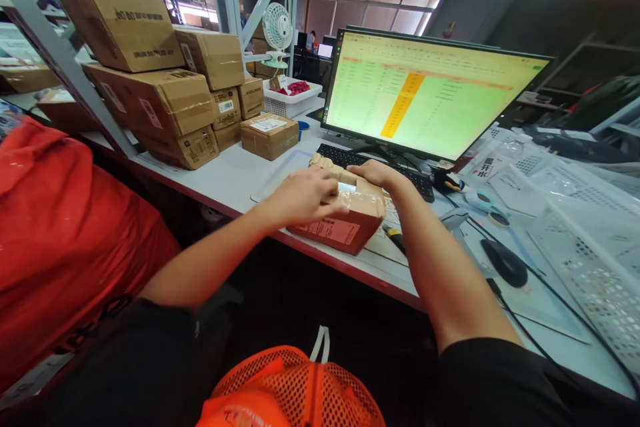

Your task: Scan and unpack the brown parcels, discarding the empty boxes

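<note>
A small cardboard box [367, 205] with a pinkish-red label on its near side rests at the desk's front edge. Its top is partly torn, and a gap shows something pale inside. My left hand [311, 197] is bent over the top near the gap, fingers curled at the cardboard and thumb toward the near side. Across the far right top edge lies my right hand [376, 172], gripping the box; its fingertips are partly hidden. A black-and-yellow cutter [395, 237] lies just right of the box, partly behind my right forearm.
Behind the box stand a keyboard [340, 156] and a lit monitor [430, 97]. Several cardboard boxes [170, 103] are stacked at left beside a metal shelf post. A mouse [504, 263], cables and a white plastic basket [595, 260] occupy the right. An orange mesh bag [300, 387] is below me.
</note>
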A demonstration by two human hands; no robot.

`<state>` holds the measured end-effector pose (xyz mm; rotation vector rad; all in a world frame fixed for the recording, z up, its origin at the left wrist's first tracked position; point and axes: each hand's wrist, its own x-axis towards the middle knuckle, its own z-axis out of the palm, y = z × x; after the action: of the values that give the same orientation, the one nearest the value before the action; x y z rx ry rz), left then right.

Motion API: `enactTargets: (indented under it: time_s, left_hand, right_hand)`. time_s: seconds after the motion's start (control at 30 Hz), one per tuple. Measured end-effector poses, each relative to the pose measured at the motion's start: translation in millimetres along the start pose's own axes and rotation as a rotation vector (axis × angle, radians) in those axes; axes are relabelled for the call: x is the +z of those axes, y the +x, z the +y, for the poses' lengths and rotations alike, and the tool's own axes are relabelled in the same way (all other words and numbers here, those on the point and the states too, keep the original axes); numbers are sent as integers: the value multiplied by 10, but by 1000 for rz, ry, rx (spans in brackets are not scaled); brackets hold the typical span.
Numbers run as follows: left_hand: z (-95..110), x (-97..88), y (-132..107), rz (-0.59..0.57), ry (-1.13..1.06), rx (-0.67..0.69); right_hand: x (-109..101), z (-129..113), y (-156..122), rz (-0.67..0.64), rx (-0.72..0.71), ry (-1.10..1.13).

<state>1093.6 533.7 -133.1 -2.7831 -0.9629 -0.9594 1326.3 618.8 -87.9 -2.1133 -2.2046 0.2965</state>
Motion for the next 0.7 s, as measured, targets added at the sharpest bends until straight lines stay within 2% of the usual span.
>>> enactTargets:
  time_s: [0.13,0.17,0.23,0.3,0.37,0.47,0.5,0.57,0.63,0.7]
  left_hand:
    - [-174,-308,516,-343,-54,-36]
    - [-158,-342,604,-398,-41,-48]
    - [-18,-352,652,-392,27,-53]
    - [235,-297,507,-282,157,-44]
    - [501,-227,236,-216,291,-30]
    - [691,-237,-81,-296,287,38]
    - [672,-288,-95,-339,229,56]
    - [530,-427,45,-398,92,47]
    - [316,-554,340,-471,-14,-13]
    - [121,-615,657,-609,-50,-72]
  right_hand:
    - [-5,-7,-29,-23,51,10]
    - [-12,-12,-39,-26,50,8]
    - [-22,-19,-47,-25,54,-7]
    - [-21,-22,-42,-15,64,-22]
    - [-10,-19,-31,2,73,-23]
    - [11,-12,-20,25,69,3]
    - [15,-11,-21,33,67,14]
    - [17,-13,-34,48,61,38]
    - [13,-18,-57,64,52,59]
    - [11,-20,-82,85,44,87]
